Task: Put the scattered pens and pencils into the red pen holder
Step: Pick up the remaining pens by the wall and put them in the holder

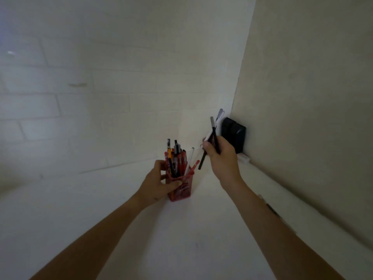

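Left hand (161, 181) grips the red pen holder (179, 187), which stands on the white table (125, 229) near the corner & is already crowded w/ pens (176, 158). Right hand (221, 153), raised just beside it, is closed around approx. three pens/pencils (212, 136), crossed. Risk: splayed tips catch the packed rim, spilling sticks or tipping the holder. No legible writing; picture dim.
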`<act>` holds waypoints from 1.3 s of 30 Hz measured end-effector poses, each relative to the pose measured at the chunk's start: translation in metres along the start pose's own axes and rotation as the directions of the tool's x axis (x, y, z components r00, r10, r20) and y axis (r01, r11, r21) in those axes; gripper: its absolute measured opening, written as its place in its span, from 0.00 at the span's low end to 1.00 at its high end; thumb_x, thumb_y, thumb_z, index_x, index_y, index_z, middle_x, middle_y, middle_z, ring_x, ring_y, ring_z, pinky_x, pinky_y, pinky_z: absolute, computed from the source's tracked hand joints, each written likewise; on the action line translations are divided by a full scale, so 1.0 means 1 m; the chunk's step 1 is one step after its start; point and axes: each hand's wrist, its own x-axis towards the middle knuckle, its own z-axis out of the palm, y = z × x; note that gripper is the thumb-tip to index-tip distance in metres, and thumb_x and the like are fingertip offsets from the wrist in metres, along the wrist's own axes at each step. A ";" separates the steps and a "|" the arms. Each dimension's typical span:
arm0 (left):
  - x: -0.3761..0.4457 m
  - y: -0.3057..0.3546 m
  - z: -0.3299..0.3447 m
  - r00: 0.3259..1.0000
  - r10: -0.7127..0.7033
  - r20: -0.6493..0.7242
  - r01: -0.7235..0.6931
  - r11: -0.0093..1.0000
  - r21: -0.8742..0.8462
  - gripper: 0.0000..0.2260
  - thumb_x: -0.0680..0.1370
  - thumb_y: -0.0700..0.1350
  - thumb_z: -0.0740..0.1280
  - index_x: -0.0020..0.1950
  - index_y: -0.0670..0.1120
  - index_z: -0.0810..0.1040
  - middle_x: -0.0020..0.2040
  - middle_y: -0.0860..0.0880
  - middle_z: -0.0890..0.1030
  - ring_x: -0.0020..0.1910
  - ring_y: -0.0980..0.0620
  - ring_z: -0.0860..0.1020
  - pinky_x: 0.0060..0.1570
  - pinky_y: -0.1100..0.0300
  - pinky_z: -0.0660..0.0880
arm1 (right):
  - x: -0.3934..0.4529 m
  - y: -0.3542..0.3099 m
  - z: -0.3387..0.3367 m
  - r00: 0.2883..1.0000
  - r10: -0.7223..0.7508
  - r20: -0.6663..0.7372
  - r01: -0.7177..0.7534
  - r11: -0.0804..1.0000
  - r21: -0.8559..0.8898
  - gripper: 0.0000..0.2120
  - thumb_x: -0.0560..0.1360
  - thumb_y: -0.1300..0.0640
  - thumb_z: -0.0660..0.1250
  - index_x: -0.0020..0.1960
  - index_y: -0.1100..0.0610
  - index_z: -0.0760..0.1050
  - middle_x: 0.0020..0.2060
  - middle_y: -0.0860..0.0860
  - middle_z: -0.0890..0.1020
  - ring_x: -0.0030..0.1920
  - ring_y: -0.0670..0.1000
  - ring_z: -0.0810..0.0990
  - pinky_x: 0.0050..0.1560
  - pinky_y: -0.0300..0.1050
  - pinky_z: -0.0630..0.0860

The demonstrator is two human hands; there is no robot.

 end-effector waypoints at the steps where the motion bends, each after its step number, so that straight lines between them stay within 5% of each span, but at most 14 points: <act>1: 0.000 0.000 0.000 1.000 0.006 0.002 -0.006 1.000 0.003 0.25 0.71 0.42 0.78 0.61 0.44 0.68 0.55 0.58 0.77 0.55 0.60 0.80 0.55 0.68 0.77 | -0.007 -0.007 0.005 1.000 -0.021 0.005 0.021 0.999 0.032 0.06 0.79 0.55 0.67 0.51 0.58 0.79 0.43 0.56 0.83 0.44 0.51 0.81 0.43 0.36 0.75; 7: 0.002 0.001 0.000 1.000 -0.003 0.007 0.003 1.000 0.000 0.25 0.71 0.42 0.78 0.62 0.41 0.68 0.56 0.53 0.77 0.54 0.59 0.79 0.50 0.72 0.77 | -0.040 -0.003 0.040 0.987 -0.158 -0.001 0.156 0.980 -0.120 0.01 0.78 0.56 0.69 0.49 0.52 0.79 0.38 0.44 0.82 0.40 0.43 0.79 0.42 0.33 0.74; 14: 0.002 0.001 0.000 1.000 -0.015 0.023 0.015 1.000 -0.013 0.26 0.71 0.43 0.78 0.62 0.42 0.67 0.55 0.54 0.77 0.53 0.59 0.80 0.47 0.74 0.77 | -0.045 0.017 0.056 0.994 -0.094 0.054 0.109 0.897 -0.429 0.07 0.77 0.56 0.69 0.53 0.54 0.82 0.42 0.49 0.84 0.44 0.49 0.81 0.46 0.40 0.76; 19: 0.003 -0.002 0.001 1.000 -0.009 0.023 0.010 1.000 -0.024 0.25 0.72 0.42 0.77 0.62 0.41 0.67 0.55 0.53 0.78 0.52 0.60 0.79 0.45 0.75 0.76 | -0.046 0.014 0.050 0.995 -0.101 0.009 0.095 0.895 -0.437 0.05 0.77 0.56 0.70 0.43 0.55 0.82 0.35 0.49 0.77 0.38 0.47 0.73 0.37 0.29 0.63; 26: 0.004 -0.004 0.002 1.000 -0.010 0.021 0.011 0.998 -0.063 0.26 0.71 0.42 0.78 0.62 0.42 0.67 0.55 0.56 0.77 0.53 0.56 0.80 0.45 0.74 0.77 | -0.032 -0.019 0.040 0.977 -0.160 -0.143 0.133 0.974 -0.182 0.04 0.79 0.56 0.68 0.47 0.56 0.77 0.33 0.45 0.77 0.34 0.45 0.76 0.36 0.32 0.70; 30: 0.005 -0.005 0.002 1.000 -0.005 0.014 0.006 0.998 -0.061 0.26 0.71 0.42 0.78 0.62 0.42 0.67 0.56 0.53 0.78 0.55 0.58 0.79 0.46 0.75 0.76 | -0.036 -0.017 0.045 0.992 -0.123 -0.011 0.113 0.938 -0.329 0.06 0.77 0.57 0.71 0.44 0.54 0.74 0.34 0.43 0.77 0.34 0.40 0.76 0.33 0.29 0.69; 34: 0.004 -0.006 0.001 1.000 0.008 0.013 -0.007 0.998 -0.055 0.26 0.71 0.43 0.78 0.62 0.42 0.68 0.57 0.53 0.78 0.55 0.59 0.80 0.48 0.75 0.76 | -0.046 0.005 0.054 0.989 0.007 0.150 0.077 0.834 -0.547 0.07 0.77 0.55 0.69 0.54 0.55 0.80 0.46 0.49 0.86 0.45 0.50 0.83 0.44 0.40 0.78; 39: 0.004 -0.006 0.001 1.000 0.008 0.018 -0.007 0.998 -0.061 0.26 0.71 0.43 0.78 0.62 0.42 0.68 0.57 0.53 0.78 0.56 0.57 0.80 0.49 0.73 0.77 | -0.042 -0.007 0.046 0.990 -0.142 -0.024 0.126 0.934 -0.334 0.08 0.77 0.49 0.68 0.47 0.54 0.75 0.39 0.47 0.77 0.38 0.47 0.78 0.37 0.39 0.74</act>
